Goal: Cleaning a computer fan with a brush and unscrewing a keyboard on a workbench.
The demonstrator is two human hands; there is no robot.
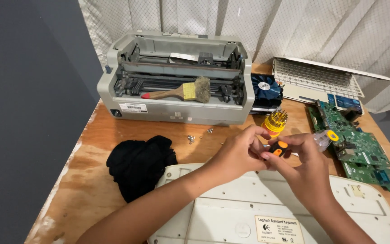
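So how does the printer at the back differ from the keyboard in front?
The printer stands upright with its cover off, mechanism exposed, a paintbrush lying inside; the keyboard lies face down, underside and label showing. The printer is grey and boxy; the keyboard is off-white, flat and wide. Both rest on the wooden table.

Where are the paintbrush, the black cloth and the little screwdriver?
paintbrush [190,91], head view, on its yellow ferrule.
black cloth [138,165], head view, on its middle.
screwdriver [277,148], head view, on its orange-and-black handle between both hands.
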